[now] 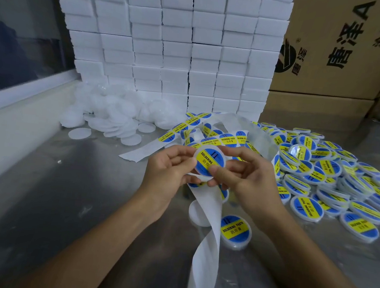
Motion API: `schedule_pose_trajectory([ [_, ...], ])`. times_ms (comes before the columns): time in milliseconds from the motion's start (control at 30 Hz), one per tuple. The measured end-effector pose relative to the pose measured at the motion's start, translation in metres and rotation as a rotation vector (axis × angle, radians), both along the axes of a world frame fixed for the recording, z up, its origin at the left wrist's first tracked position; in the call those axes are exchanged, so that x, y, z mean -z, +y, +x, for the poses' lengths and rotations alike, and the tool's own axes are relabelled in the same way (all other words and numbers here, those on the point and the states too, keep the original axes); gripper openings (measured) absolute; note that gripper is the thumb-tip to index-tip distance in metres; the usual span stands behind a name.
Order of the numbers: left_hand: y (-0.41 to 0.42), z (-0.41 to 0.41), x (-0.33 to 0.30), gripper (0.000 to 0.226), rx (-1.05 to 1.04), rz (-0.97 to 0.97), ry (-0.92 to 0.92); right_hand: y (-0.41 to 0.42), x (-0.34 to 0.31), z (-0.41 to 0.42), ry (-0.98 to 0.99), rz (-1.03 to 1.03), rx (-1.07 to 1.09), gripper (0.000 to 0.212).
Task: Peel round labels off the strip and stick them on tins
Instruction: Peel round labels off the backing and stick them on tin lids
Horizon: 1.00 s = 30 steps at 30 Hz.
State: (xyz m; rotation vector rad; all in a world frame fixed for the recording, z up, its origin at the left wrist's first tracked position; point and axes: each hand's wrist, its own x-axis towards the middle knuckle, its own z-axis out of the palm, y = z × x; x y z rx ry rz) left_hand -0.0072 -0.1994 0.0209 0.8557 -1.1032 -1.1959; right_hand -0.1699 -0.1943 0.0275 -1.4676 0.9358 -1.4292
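Both hands hold one small round white tin [206, 160] above the table's middle. A blue and yellow round label covers its top. My left hand [170, 167] grips the tin's left rim with curled fingers. My right hand [244, 172] pinches its right side, thumb pressing on the label's lower edge. The white backing strip [209, 217] hangs from under the tin toward me, bare of labels there. Farther back, the strip [229, 136] loops with several labels on it.
A heap of labelled tins [320, 177] fills the right side. One labelled tin [235, 231] and one plain tin [197, 212] lie near me. Plain white tins [112, 117] pile up at the back left, before stacked white boxes [171, 37]. Cardboard cartons [344, 47] stand at the right.
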Motion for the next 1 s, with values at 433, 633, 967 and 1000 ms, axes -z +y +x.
schedule_pose_trajectory([
  [433,0.002,-0.003,-0.002,0.014,-0.045,0.021,-0.040,-0.003,0.007,0.000,0.023,0.012,-0.013,0.011],
  [633,0.003,-0.005,-0.004,0.012,-0.048,0.042,-0.010,-0.004,0.007,0.000,0.010,-0.038,0.098,0.017],
  [967,0.003,-0.007,-0.002,0.013,-0.028,0.033,-0.021,-0.007,0.012,-0.009,0.608,-0.581,0.349,0.059],
  [1000,0.004,-0.008,-0.002,0.012,-0.016,0.031,-0.020,-0.007,0.012,-0.011,0.630,-0.588,0.355,0.058],
])
